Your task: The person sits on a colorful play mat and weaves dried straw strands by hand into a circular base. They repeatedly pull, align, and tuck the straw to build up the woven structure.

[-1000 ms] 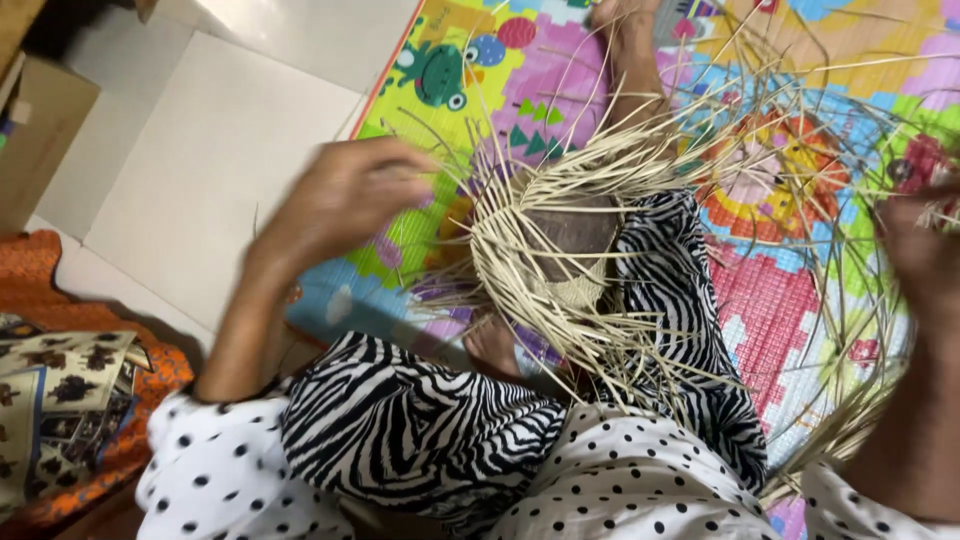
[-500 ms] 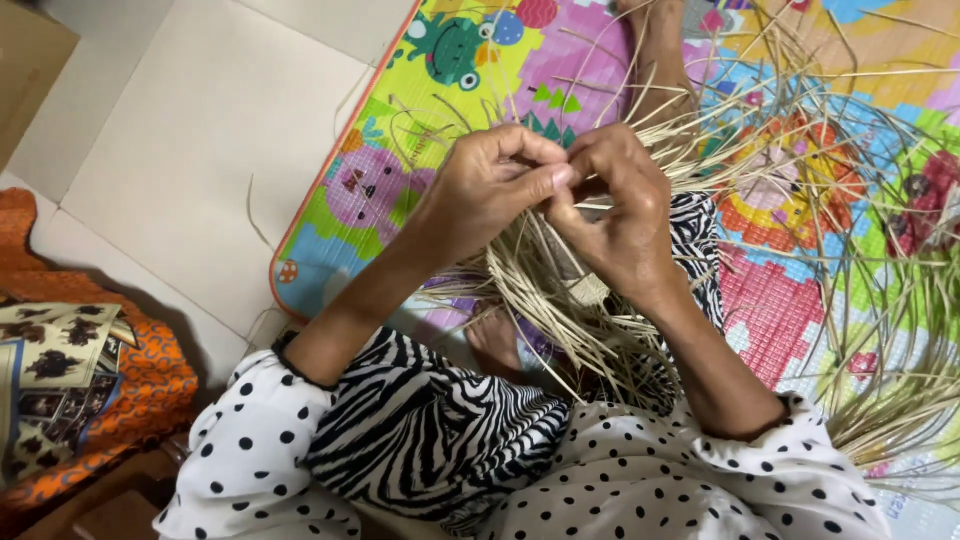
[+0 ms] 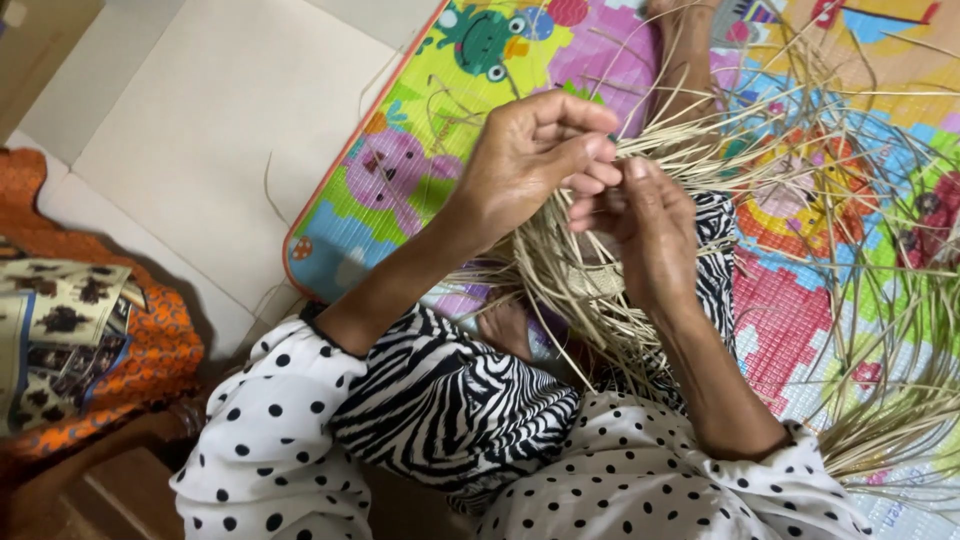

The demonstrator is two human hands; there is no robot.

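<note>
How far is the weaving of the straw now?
Done: a small woven centre rests on the lap. In hand: the left hand and right hand pinch pale strands together above it. Left: most strands fan out loose over the colourful mat, not yet woven.

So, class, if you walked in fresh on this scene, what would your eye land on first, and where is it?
First, the two hands at centre: the left hand and right hand meet fingertip to fingertip, pinching pale straw strands that fan out over the lap. Next, the bright cartoon play mat on the floor beyond, strewn with loose strands. Then the clashing prints: zebra-striped trousers below, polka-dot sleeves along the bottom.
</note>
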